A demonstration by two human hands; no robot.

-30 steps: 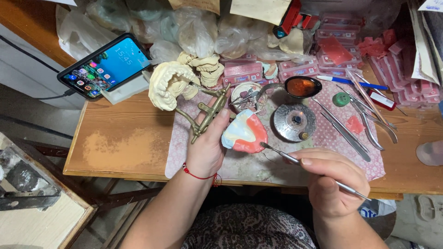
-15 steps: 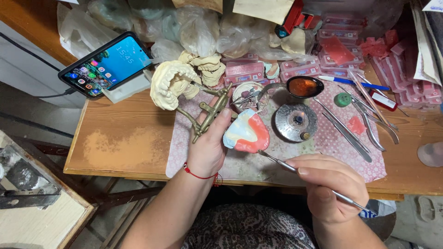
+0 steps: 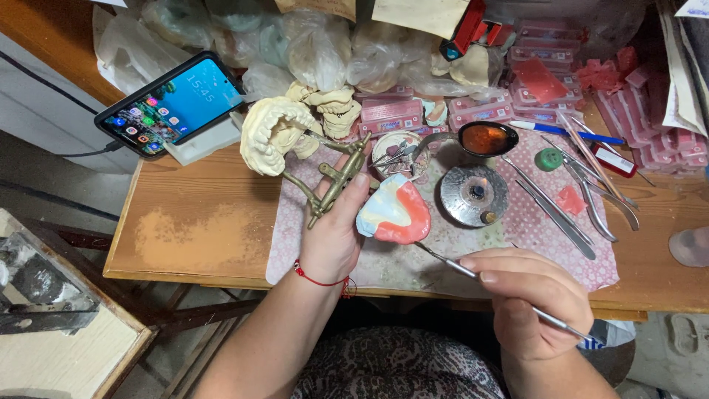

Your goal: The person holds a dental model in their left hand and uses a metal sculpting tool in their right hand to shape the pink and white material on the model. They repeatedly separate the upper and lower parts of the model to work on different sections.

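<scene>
Left hand (image 3: pixel 336 233) is gripping the pink-and-white dental model (image 3: pixel 395 213) — fingers closed around it, held just above the patterned mat (image 3: pixel 517 244) on the worktop (image 3: pixel 199 229). Right hand (image 3: pixel 532 299) is pinching a thin metal tool (image 3: pixel 447 260) — tip sitting just below the model's pink rim.

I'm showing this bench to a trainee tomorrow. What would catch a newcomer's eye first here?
Probably the pink and white dental model held in the left hand at the middle of the bench, with the right hand bringing a thin metal tool up to its lower edge. Next, the pale plaster teeth cast on a brass frame beside the lit phone, upper left.
</scene>
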